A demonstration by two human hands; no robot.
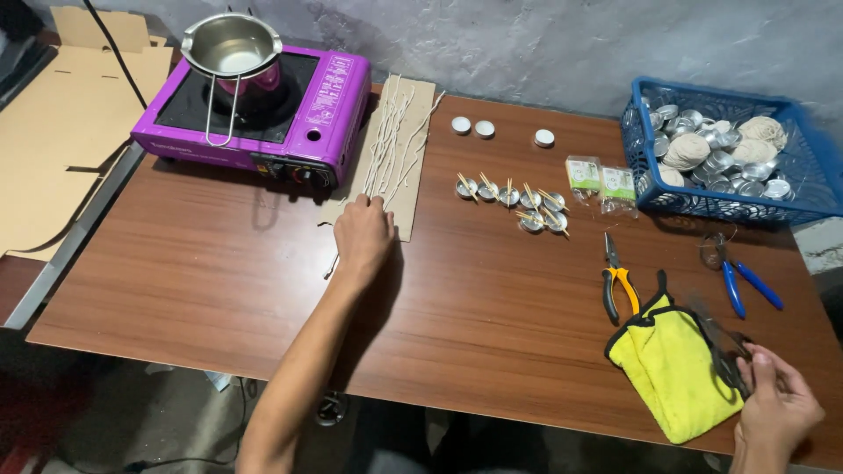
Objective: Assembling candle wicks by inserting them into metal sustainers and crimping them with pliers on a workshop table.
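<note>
Two bare forearms, left hand, right hand (no sleeves, rings or gloves visible)

The right hand is cut off by the bottom edge, the dark tool it holds is motion-blurred, and the blue basket runs past the right edge.

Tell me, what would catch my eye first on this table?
The bright purple stove at the far left, a steel pot on top. The left hand rests on white wicks laid over cardboard, while the right hand grips dark scissors beside a yellow cloth.
</note>
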